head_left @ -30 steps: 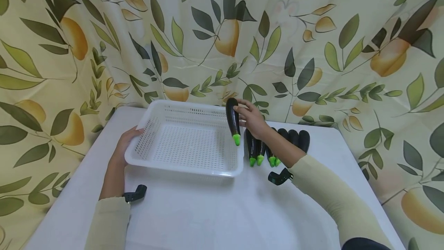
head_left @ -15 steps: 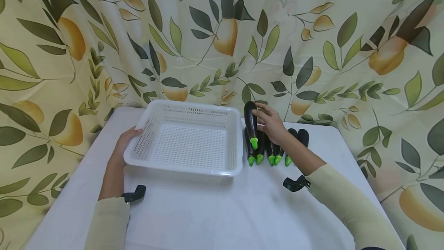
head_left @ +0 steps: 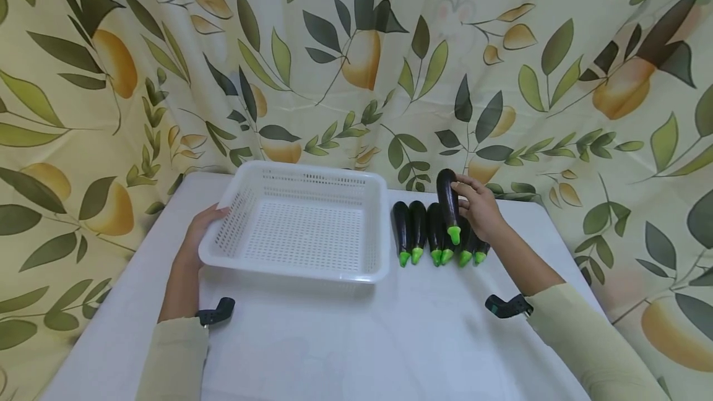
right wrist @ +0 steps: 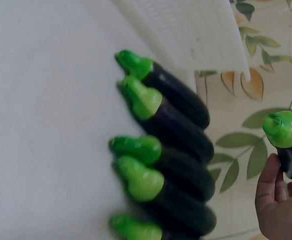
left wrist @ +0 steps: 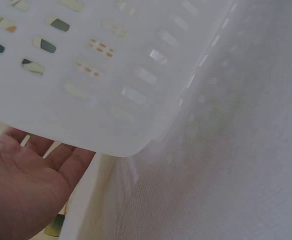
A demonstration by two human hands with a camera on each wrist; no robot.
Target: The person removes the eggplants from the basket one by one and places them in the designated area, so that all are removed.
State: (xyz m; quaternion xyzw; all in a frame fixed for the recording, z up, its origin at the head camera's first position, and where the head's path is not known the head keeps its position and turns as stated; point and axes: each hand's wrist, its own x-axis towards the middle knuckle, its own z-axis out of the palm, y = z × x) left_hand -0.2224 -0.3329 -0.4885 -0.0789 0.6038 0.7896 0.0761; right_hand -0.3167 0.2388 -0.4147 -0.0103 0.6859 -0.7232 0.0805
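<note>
A white plastic basket (head_left: 306,228) with slotted walls and nothing in it sits on the table. My left hand (head_left: 205,228) holds its left rim; in the left wrist view the fingers (left wrist: 76,162) pass behind the basket edge. My right hand (head_left: 480,208) grips an eggplant (head_left: 447,194), dark purple with its bright green stem end pointing down towards me. That eggplant is raised above a row of several more eggplants (head_left: 418,224) lying side by side, right of the basket. Part of the row is hidden behind the held eggplant and my right hand.
The table (head_left: 345,333) has a white cover. Behind it hangs a curtain (head_left: 345,122) printed with leaves and fruit, close to the table's back edge. Black cameras (head_left: 508,306) sit on both wrists.
My right hand has carried the eggplant from over the basket's right rim rightwards, past the left end of the row, to above its right part. My left hand and the basket stay put.
</note>
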